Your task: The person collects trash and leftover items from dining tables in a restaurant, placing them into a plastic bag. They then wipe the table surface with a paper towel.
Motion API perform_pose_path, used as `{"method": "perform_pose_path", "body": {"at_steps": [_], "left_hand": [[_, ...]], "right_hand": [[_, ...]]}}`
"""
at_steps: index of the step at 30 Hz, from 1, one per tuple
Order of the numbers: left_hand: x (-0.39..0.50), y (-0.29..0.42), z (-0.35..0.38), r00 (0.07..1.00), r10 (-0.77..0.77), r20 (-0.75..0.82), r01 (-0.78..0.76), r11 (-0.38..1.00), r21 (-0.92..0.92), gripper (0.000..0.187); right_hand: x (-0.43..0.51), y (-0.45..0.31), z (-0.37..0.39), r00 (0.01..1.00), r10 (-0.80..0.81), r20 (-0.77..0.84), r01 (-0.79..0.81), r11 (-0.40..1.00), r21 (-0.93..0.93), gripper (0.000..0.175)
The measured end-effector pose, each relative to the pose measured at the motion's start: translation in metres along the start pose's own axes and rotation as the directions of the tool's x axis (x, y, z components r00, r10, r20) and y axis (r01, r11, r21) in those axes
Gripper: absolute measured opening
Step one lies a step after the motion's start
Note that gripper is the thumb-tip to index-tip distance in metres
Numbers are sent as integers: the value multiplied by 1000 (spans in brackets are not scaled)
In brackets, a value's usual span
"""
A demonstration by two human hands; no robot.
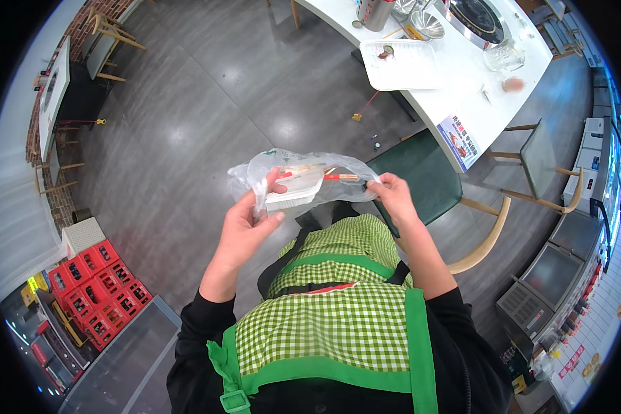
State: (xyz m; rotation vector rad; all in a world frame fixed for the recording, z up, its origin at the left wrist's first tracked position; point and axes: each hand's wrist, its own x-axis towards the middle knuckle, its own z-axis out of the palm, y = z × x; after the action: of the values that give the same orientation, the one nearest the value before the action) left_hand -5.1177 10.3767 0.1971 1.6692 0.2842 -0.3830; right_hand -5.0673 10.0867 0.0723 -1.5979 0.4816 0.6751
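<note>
A translucent plastic bag [341, 160] hangs in front of my apron, its mouth spread between my two hands. My left hand [248, 222] grips the bag's left rim, with the thumb and fingers apart around the gathered film. At the opposite side, my right hand [393, 194] pinches the rim between thumb and fingers. Inside the bag lie white plastic trays [296, 190], which look stacked, and red-ended sticks [340, 177] that look like wrapped chopsticks. The bottom of the bag is hidden by its contents and my hands.
A white table [419, 106] at upper right bears a white tray [409, 70] with food scraps, a glass pitcher [504, 56] and a perforated metal holder [373, 13]. A green-seated chair [422, 176] stands close on my right. Red bottle crates [95, 290] are stacked at lower left.
</note>
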Motion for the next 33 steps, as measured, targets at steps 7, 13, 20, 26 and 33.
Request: {"method": "perform_pose_path", "body": {"at_steps": [7, 13, 20, 26, 33], "left_hand": [[1, -65, -6, 967, 246, 61, -173, 463, 869, 50], [-1, -81, -10, 951, 308, -7, -225, 710, 667, 23], [-7, -102, 4, 958, 208, 198, -278, 501, 820, 7], [4, -143, 6, 976, 106, 192, -219, 507, 834, 26], [-3, -91, -23, 973, -125, 192, 121, 992, 29, 63]], "right_hand": [[-12, -11, 68, 905, -130, 404, 20, 964, 265, 18], [-25, -22, 81, 910, -68, 409, 181, 953, -245, 23], [-64, -33, 111, 849, -49, 525, 194, 955, -223, 26], [-68, -59, 94, 838, 6, 546, -121, 977, 175, 15], [-34, -47, 19, 990, -141, 29, 134, 976, 169, 13]]}}
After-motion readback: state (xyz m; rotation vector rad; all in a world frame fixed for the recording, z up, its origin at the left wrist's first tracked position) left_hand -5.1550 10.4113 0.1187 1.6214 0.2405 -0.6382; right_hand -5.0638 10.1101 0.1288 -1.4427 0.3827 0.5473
